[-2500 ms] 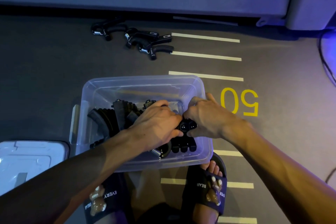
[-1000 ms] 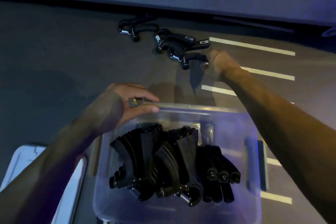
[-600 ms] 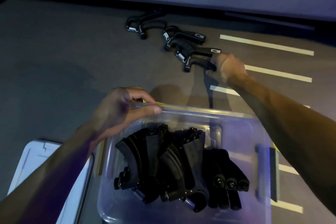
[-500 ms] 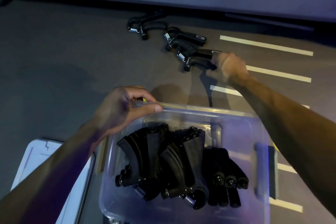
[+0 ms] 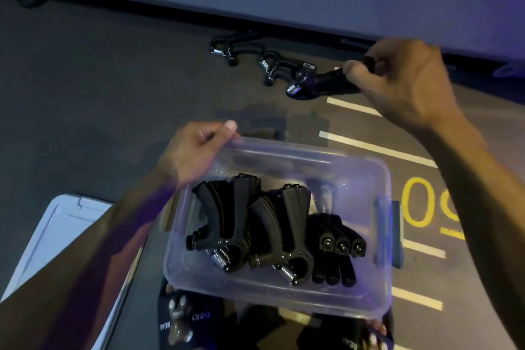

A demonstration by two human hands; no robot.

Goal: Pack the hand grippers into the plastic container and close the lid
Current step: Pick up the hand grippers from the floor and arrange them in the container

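Dark floor: right hand [image 5: 403,79] clenches hand gripper [image 5: 321,84] beyond container [image 5: 380,179]; left hand [image 5: 196,150] grips its rim.

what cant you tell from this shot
- Head view: how many hand grippers lie in the plastic container; they overlap.
- Held hand gripper: handle ends hidden inside the right hand, and blurred.
- Lid: partly covered by the left forearm.

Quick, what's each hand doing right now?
Left hand: closed on the container rim, far-left corner.
Right hand: closed on a black hand gripper, lifted above the floor.
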